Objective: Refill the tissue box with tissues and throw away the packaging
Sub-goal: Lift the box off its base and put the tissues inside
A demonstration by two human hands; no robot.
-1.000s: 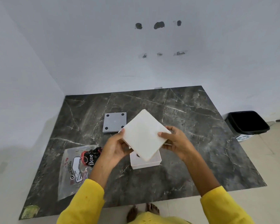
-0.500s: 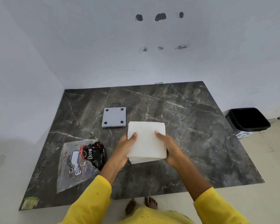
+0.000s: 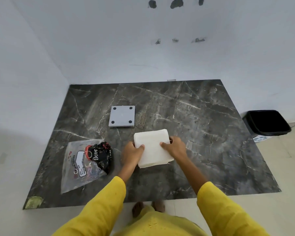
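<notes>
On the dark marble table [image 3: 211, 133], a white tissue stack [image 3: 152, 147] is gripped at both sides.

It is pinched by the left hand [image 3: 132, 153] and right hand [image 3: 174, 148]; the clear packaging [image 3: 78, 167] lies at left, well apart from the black bin [image 3: 267, 122].

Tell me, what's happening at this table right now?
A person in yellow sleeves holds a white stack of tissues between the left hand and right hand, low over the dark marble table. The box underneath is hidden by the stack. A grey lid lies further back, the clear plastic packaging sits to the left, and a black bin stands on the floor at right.
</notes>
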